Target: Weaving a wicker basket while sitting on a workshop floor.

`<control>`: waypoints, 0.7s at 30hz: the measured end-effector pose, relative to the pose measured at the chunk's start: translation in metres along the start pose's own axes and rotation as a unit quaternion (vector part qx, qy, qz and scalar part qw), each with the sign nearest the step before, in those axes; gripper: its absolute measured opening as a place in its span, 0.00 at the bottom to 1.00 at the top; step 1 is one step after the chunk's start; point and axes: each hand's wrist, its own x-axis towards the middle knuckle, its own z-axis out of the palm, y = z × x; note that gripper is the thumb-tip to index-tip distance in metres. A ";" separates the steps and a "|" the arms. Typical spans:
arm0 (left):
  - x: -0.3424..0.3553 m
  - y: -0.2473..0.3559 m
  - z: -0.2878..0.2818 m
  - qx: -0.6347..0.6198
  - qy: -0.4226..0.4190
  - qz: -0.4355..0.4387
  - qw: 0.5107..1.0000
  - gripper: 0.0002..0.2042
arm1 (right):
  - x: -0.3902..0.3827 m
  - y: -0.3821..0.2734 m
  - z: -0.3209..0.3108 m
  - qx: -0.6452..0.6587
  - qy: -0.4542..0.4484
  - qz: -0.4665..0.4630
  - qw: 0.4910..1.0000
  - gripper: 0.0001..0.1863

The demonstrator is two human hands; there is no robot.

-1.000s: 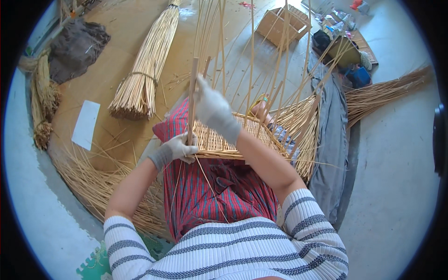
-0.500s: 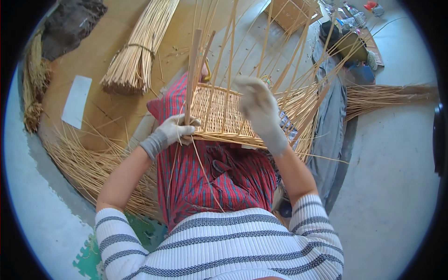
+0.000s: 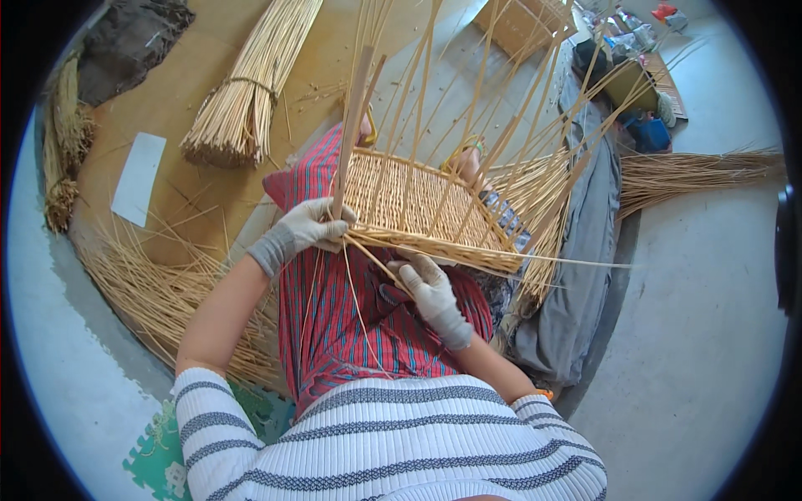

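A half-woven wicker basket (image 3: 430,196) rests across my lap, its long upright stakes pointing away from me. My left hand (image 3: 305,234), in a pale work glove, is closed around its near left corner, at the foot of a flat wooden post (image 3: 349,134). From that corner a wicker strand (image 3: 378,264) runs toward me into my gloved right hand (image 3: 433,299). The fingers of this hand are pinched on the strand, just below the basket's near edge. Another thin strand hangs down from the corner over the red striped cloth (image 3: 334,326) on my lap.
A tied bundle of wicker rods (image 3: 238,117) lies at the far left. Loose rods (image 3: 175,292) spread beside my left arm, and more rods (image 3: 693,177) lie at the right. A cardboard box (image 3: 522,29) stands at the back. Grey cloth (image 3: 555,326) lies right of my lap.
My right hand has come down and toward me from above the basket's weave, and now pulls a strand out from the corner. My left hand has stayed on the corner.
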 end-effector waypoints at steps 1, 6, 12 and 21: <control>-0.002 0.003 0.003 0.002 -0.004 -0.007 1.000 0.15 | 0.001 0.003 0.008 -0.005 0.047 -0.082 0.995 0.15; -0.004 0.002 0.015 0.005 0.054 -0.007 0.998 0.11 | 0.044 -0.057 0.032 -0.300 0.139 -0.244 0.912 0.07; -0.004 -0.003 0.013 0.000 0.082 0.003 0.997 0.12 | 0.039 -0.049 0.019 -0.127 0.095 -0.043 0.986 0.08; -0.003 0.006 0.019 0.004 0.079 -0.012 0.997 0.10 | 0.072 -0.073 0.007 -0.258 0.039 -0.126 0.957 0.16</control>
